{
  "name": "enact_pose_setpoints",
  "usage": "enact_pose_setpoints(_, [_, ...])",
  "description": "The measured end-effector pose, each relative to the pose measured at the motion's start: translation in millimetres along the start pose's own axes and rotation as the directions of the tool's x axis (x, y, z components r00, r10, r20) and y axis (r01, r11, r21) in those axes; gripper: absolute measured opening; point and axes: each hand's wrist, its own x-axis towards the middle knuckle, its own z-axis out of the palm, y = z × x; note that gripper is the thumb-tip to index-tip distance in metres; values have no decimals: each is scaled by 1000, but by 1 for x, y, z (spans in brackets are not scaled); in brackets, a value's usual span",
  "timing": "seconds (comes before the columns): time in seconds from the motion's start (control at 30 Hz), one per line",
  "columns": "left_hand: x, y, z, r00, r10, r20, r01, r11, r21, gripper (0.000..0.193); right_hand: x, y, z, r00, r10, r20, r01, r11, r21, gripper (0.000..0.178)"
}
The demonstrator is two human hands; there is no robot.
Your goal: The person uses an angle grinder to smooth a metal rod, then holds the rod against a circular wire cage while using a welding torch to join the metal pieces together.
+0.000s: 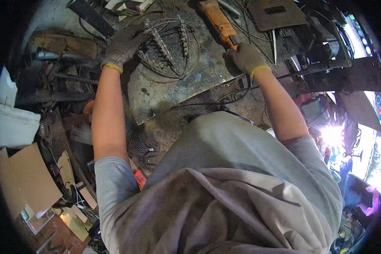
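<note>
My left hand (125,46), in a dirty knit glove with a yellow cuff, reaches to the left edge of a round wire frame (197,55). Its darkened fingers look stretched out beside the frame; whether they touch it is hard to see. Across the ring lie bumpy metal strips (161,45). My right hand (247,58), gloved the same way, is closed round the dark near end of an orange power tool (218,23). That tool points away from me. Both the frame and the tool rest on a worn, stained metal plate (156,97).
A flat plate with a slot (277,15) lies at the far right. Dark cable (216,103) runs along the work plate's near edge. Metal scrap and bars (72,78) crowd the left, with cardboard (34,178) below. Bright welding-like light (332,134) glares on the right.
</note>
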Motion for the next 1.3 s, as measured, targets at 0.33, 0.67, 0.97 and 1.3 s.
enact_pose_setpoints(0.33, [-69, 68, -63, 845, -325, -424, 281, 946, -165, 49, 21, 2, 1, 991, -12, -133, 10, 1000, -16, 59])
enact_pose_setpoints(0.67, [-115, 124, 17, 849, -110, -516, 67, 993, -101, 31, 3, 27, 10, 966, -149, -212, 196, 956, 217, 58])
enact_pose_setpoints(0.97, [-10, 149, 5, 918, 275, -287, -140, 900, 414, 46, 13, 43, 24, 889, -247, -387, 383, 864, 328, 64])
enact_pose_setpoints(1.3, [63, 113, 6, 985, -91, 144, 0, 845, 535, 43, 20, 58, 48, 799, -285, -530, 523, 764, 377, 72])
